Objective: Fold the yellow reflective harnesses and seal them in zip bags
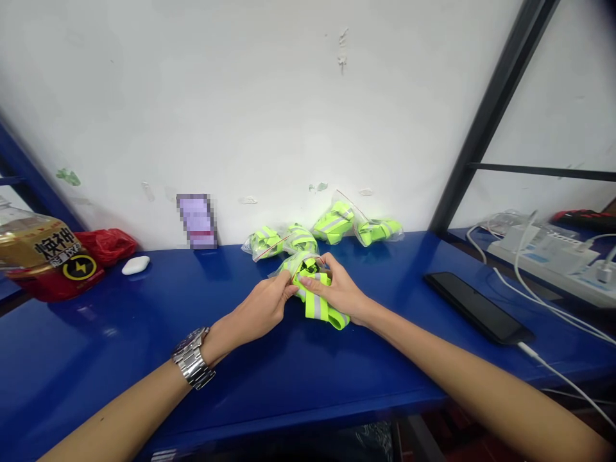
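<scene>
Both hands met at the middle of the blue tabletop point(144, 333), close to its back edge. The left hand point(267, 307) was closed in a pinch, its fingertips gripping the edge of a small clear bag point(294, 263). The right hand point(339, 292) was curled around a folded yellow band point(321, 309) with a grey reflective stripe, thumb on top and fingers wrapped over it. The upper part of the band sat in the mouth of the bag, while its lower loop stuck out and rested on the tabletop just below the right hand. The two hands nearly touched over the bundle. A metal wristwatch point(192, 358) sat on the left wrist.

Just behind the hands, against the white wall point(240, 96), lay four more bagged bands point(301, 239) in a loose row, two near the hands and two a little further right.

At the left edge stood a bottle point(45, 256) with a red and black label, with a crumpled red bag point(108, 244) behind it and a small white case point(135, 264) beside that. A blurred purple card point(197, 221) leaned against the wall.

To the right, well apart from the hands, a black phone point(476, 307) lay flat with a white cable point(563, 378) plugged into its near end. Beyond a slanted black post point(486, 115), a white power strip point(553, 263) held several plugs and cords.
</scene>
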Motion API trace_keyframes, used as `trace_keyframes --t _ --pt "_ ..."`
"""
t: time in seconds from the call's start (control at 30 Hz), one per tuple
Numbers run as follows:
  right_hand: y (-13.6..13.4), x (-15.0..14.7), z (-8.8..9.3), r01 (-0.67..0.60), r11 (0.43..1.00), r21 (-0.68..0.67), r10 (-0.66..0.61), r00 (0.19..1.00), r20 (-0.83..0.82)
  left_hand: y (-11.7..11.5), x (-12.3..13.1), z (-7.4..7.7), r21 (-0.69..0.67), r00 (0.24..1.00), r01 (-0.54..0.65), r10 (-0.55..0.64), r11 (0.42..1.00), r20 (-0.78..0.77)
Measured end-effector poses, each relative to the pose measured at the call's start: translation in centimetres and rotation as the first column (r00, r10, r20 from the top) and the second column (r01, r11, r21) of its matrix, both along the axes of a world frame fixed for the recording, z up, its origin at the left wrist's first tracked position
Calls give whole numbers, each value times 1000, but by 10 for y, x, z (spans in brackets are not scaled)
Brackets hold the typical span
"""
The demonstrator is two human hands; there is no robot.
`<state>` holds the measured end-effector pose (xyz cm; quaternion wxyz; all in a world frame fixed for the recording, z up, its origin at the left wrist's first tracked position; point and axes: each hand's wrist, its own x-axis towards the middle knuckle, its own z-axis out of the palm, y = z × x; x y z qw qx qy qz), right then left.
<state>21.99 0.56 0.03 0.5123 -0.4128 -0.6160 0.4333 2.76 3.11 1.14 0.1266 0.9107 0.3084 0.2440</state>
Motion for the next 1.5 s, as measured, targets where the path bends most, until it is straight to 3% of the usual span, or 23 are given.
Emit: trace_keyframes --t 0.27,0.43,0.57,0.67,0.73,0.87,0.97,1.07,1.13,1.17,1.23,1.33,1.4,1.5 --pt "7 -1 -6 206 962 177 -254 915 313 -6 -1 3 -31 996 39 -41 999 -80" --pt "1 -7 -5 269 935 232 -346 839 420 -18 6 0 62 993 -8 15 998 -113" --pt "-2 -12 -5 313 912 265 -406 779 478 -38 18 0 196 978 82 -41 977 -205" --pt "-4 -16 -5 295 925 240 -377 790 484 -53 27 1 240 958 152 -84 959 -273" --pt "-3 -19 -4 289 928 236 -369 800 472 -56 31 2 241 970 149 -94 959 -226" --pt "2 -22 3 336 919 208 -394 820 416 -48 32 2 233 998 52 -56 971 14" --pt "6 -16 8 264 949 170 -308 893 328 -38 26 4 225 987 -50 13 973 162" --pt "4 -4 12 -70 997 16 65 977 203 -26 16 9 189 929 -177 101 966 356" --pt "1 4 13 -297 953 -56 302 942 145 -18 8 11 106 869 -237 162 966 467" --pt "0 6 13 -347 936 -55 351 924 151 -14 5 12 63 845 -244 180 968 504" --pt "-1 7 13 -317 948 15 307 926 221 -10 2 12 15 829 -219 178 976 530" --pt "-1 5 12 -214 962 169 154 939 308 -12 3 9 43 876 -114 80 993 475" --pt "2 7 12 -261 940 219 181 927 328 -15 5 8 81 908 -46 8 996 419" --pt "8 14 12 -352 918 182 284 905 317 -18 5 8 128 916 -17 -36 992 401"
